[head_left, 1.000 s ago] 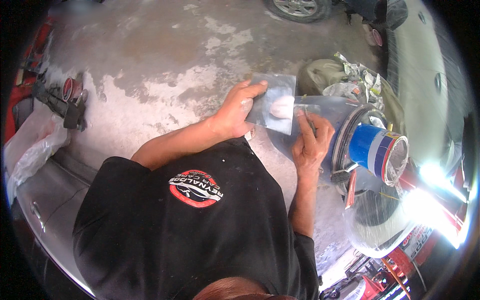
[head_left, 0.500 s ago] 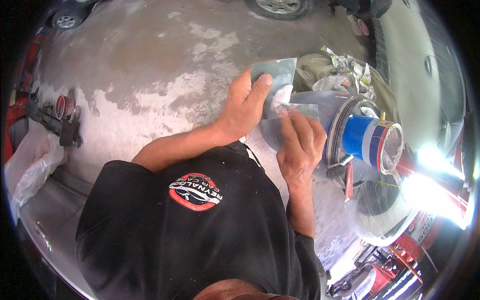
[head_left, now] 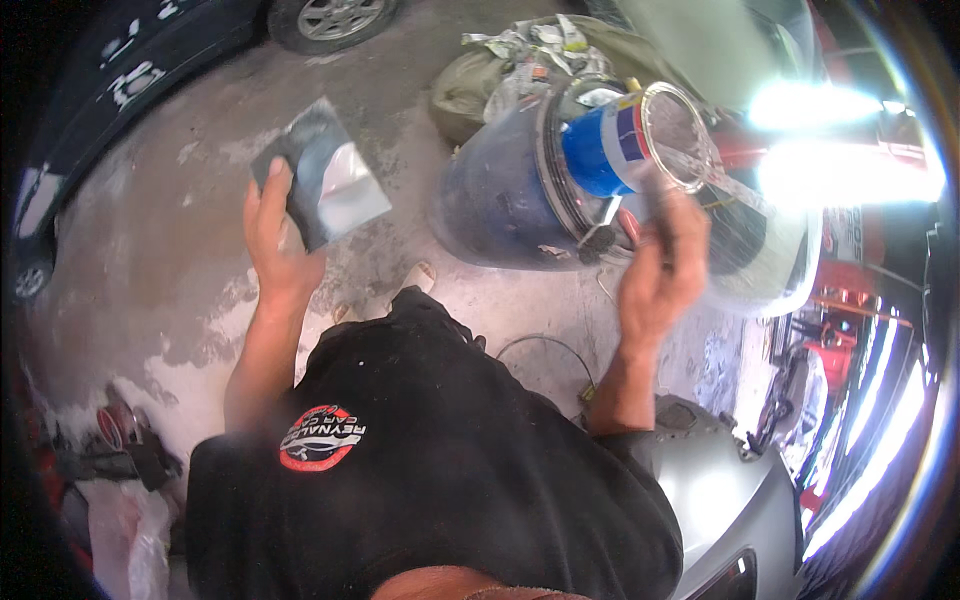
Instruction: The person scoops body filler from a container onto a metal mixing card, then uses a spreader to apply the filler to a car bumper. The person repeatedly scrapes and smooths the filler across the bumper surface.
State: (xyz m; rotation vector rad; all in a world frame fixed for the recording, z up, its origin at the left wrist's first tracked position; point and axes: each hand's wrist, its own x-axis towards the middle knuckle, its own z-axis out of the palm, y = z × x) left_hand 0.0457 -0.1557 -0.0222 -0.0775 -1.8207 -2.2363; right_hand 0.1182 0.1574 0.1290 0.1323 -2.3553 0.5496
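My left hand (head_left: 275,235) grips a flat grey metal spreader plate (head_left: 358,205), its thumb over one edge. A smooth patch of white putty (head_left: 345,165) lies on the plate. My right hand (head_left: 665,260) is raised beside a blue open can (head_left: 595,150), its fingers bent together and smeared by motion. A dark, blurred spreader (head_left: 655,185) shows nearly edge-on at its fingertips, close to the can's rim. The can stands on top of a dark blue drum (head_left: 490,190). Out of its mouth leans a coated stick (head_left: 740,188).
Behind the drum sits a covered heap with crumpled paper (head_left: 540,60). A dark car (head_left: 130,90) stands at the far left, its wheel (head_left: 330,15) at the top. A silver car panel (head_left: 710,490) is close on my right. Bright lamps (head_left: 840,170) glare beyond the can.
My hands have moved apart: the left went left with the plate, the right went right toward the can. The view has turned, bringing the dark car and silver panel further in.
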